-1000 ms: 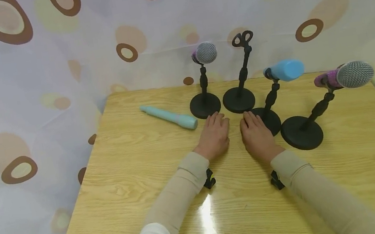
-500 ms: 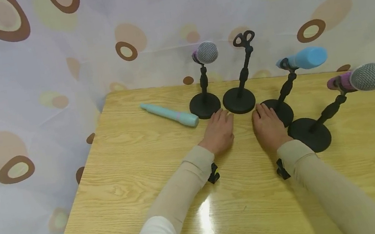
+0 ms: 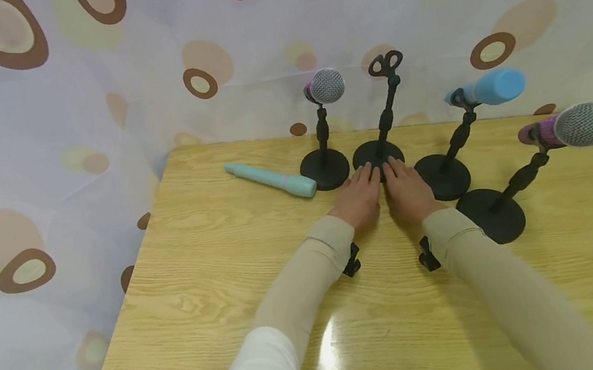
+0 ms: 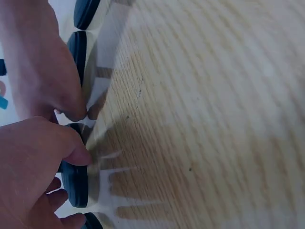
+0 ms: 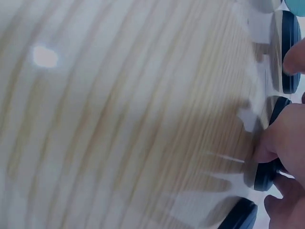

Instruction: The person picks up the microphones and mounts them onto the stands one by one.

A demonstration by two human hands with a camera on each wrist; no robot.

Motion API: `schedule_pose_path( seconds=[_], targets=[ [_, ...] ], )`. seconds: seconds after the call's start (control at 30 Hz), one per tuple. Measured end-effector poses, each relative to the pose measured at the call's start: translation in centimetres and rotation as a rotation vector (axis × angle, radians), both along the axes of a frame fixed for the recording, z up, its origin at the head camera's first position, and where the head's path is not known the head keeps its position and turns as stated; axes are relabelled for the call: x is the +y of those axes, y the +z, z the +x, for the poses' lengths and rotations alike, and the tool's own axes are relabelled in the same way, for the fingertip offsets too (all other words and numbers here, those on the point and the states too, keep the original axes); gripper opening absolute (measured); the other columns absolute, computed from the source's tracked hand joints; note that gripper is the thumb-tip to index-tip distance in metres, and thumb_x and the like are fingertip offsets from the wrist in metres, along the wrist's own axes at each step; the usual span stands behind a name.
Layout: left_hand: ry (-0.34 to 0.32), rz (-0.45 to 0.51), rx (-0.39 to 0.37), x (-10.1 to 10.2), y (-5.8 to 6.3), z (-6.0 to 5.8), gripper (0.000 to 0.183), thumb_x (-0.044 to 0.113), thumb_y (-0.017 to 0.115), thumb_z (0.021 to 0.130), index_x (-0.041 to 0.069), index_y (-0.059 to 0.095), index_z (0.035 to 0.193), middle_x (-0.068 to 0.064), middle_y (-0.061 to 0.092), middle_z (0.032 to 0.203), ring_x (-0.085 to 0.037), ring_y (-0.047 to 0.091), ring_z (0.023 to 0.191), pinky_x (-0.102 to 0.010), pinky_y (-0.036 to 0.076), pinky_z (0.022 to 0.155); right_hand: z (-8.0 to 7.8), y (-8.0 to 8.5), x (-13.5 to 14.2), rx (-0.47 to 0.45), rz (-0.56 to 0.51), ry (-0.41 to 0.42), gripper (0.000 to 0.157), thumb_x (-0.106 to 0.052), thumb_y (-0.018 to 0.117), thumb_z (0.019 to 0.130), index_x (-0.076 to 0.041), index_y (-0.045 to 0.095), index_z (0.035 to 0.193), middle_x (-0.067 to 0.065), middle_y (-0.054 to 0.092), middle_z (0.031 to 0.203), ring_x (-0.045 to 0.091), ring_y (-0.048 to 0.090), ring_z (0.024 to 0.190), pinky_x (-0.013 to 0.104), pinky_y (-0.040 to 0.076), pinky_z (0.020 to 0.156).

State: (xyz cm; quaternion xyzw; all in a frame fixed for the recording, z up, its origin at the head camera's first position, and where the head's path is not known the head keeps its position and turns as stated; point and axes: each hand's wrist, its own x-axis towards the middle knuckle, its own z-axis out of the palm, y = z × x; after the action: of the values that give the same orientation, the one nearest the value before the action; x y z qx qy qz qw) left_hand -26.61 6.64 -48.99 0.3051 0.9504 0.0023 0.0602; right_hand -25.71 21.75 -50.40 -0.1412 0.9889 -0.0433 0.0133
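Observation:
Both hands are at the round black base of a microphone stand point(image 3: 390, 92) whose clip holds no microphone. My left hand point(image 3: 359, 196) and right hand point(image 3: 408, 190) come at it from either side, fingertips over the base's near part in the head view. In the left wrist view the left thumb point(image 4: 76, 155) lies at the edge of that base point(image 4: 76, 188), its other fingers bent. The right wrist view has the right thumb point(image 5: 268, 148) on the same base point(image 5: 264, 177). Right of it stands a stand with a blue microphone point(image 3: 499, 86).
To the left are a stand with a silver-headed microphone point(image 3: 326, 86) and a loose teal microphone point(image 3: 272, 179) lying on the wooden table point(image 3: 193, 305). A purple microphone point(image 3: 584, 124) on its stand is front right. A spotted cloth point(image 3: 147, 53) hangs behind.
The right hand slid the blue microphone's stand rightward and back, then left it for the bare stand. The purple microphone's stand also shifted right. My left hand moved right to the bare stand.

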Motion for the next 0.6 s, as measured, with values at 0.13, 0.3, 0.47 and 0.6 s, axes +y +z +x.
schedule_pose_path(
  seconds=[0.13,0.3,0.47,0.6],
  targets=[
    [0.029,-0.024,-0.022,0.7,-0.6,-0.7,0.064,0.030,0.047,0.104,0.010,0.020,0.159,-0.011,0.017,0.166,-0.023,0.023,0.152,-0.038,0.036,0.118,-0.1,0.0,-0.2,0.015,-0.010,-0.003,0.065,-0.005,0.057,0.093,0.016,0.028,0.147,0.036,0.026,0.154,0.050,0.030,0.143,0.057,0.032,0.115],
    [0.083,-0.045,-0.039,1.2,-1.0,-1.1,0.063,0.030,0.046,0.104,0.012,0.019,0.159,-0.009,0.015,0.167,-0.022,0.022,0.153,-0.037,0.036,0.118,0.0,-0.2,-0.2,0.013,-0.050,-0.018,0.064,-0.003,0.055,0.093,0.015,0.028,0.148,0.035,0.025,0.155,0.049,0.028,0.144,0.057,0.029,0.117],
    [0.093,-0.060,-0.008,1.6,-0.7,-1.0,0.062,0.033,0.046,0.104,0.011,0.023,0.158,-0.010,0.021,0.165,-0.023,0.028,0.150,-0.039,0.040,0.115,-0.2,-0.5,0.0,0.016,-0.074,-0.020,0.063,-0.005,0.053,0.094,0.017,0.027,0.147,0.036,0.026,0.154,0.050,0.029,0.143,0.056,0.029,0.118],
    [0.096,-0.070,0.007,1.6,-0.5,-0.6,0.064,0.036,0.050,0.102,0.011,0.027,0.157,-0.010,0.024,0.164,-0.023,0.032,0.149,-0.039,0.041,0.114,0.0,-0.6,-0.1,0.003,-0.090,-0.030,0.060,-0.006,0.051,0.096,0.016,0.028,0.147,0.036,0.027,0.154,0.050,0.029,0.143,0.055,0.028,0.118]
  ],
)
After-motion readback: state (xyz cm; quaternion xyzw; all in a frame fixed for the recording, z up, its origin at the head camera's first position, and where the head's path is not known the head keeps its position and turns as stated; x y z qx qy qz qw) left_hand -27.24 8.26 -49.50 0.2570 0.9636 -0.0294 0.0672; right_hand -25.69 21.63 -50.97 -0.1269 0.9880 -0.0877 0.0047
